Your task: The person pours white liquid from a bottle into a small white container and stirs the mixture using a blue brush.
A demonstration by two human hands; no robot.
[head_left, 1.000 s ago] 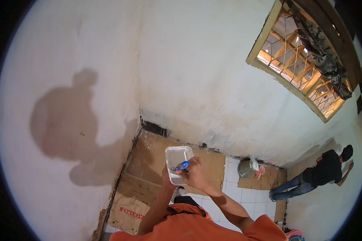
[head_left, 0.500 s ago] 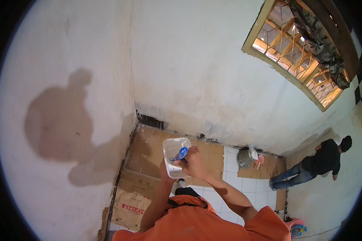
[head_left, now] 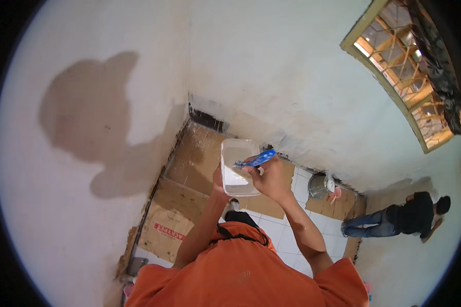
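A whitish, rectangular plastic tub (head_left: 239,146) is held up in front of me, tilted toward my view. My left hand (head_left: 218,180) grips its left side, most of the fingers hidden behind it. In my right hand (head_left: 272,180) is a paintbrush with a blue handle (head_left: 262,157), the fingers closed around it. The brush's lower end dips inside the tub, over a bright white patch that looks like paint. Whether the bristles touch the bottom, I cannot tell.
Cardboard sheets (head_left: 176,215) cover parts of the white tiled floor (head_left: 284,238). By the far wall stand a metal bucket (head_left: 320,187) and a pink dipper (head_left: 336,193). At right, another person (head_left: 412,215) in dark clothes faces the wall. A barred window (head_left: 399,66) is upper right.
The blue handle has tipped up and to the right, its lower end still in the tub. Both hands and the tub appear higher in the picture, as my view has shifted.
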